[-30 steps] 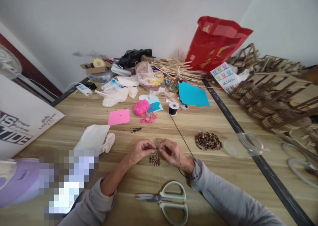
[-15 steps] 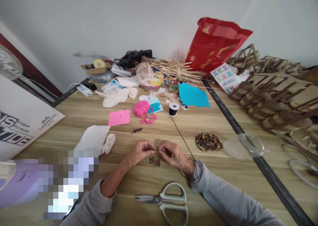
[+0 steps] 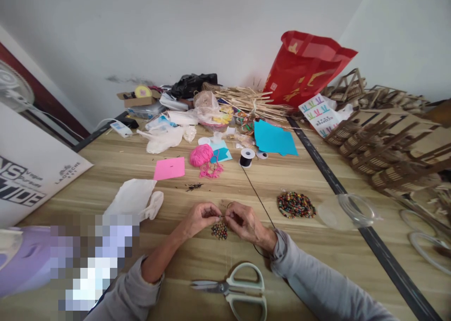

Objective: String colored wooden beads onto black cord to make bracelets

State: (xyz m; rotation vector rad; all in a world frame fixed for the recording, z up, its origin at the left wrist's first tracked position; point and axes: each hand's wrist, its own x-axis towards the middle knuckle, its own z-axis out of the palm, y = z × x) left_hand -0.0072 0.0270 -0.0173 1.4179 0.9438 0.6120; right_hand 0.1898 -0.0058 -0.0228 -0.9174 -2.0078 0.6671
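Note:
My left hand (image 3: 199, 217) and my right hand (image 3: 244, 221) meet fingertip to fingertip over the wooden table (image 3: 197, 264). Both pinch a thin black cord (image 3: 256, 194) that runs back to a black spool (image 3: 247, 157). Under my fingers hangs a small cluster of coloured beads (image 3: 219, 230) strung on that cord. A loose pile of coloured beads (image 3: 295, 205) lies to the right of my right hand. Pale green scissors (image 3: 235, 290) lie shut near the table's front edge, between my forearms.
A clear plastic container (image 3: 347, 211) lies on its side right of the bead pile. Pink yarn (image 3: 200, 155), pink paper (image 3: 169, 168), blue paper (image 3: 274, 138), a white bag (image 3: 136, 199) and a red bag (image 3: 306, 69) sit farther back. Wooden frames (image 3: 387, 137) crowd the right.
My hands stay together on the cord and beads with only small finger movement. The view has tipped slightly, so everything sits a little lower in the picture.

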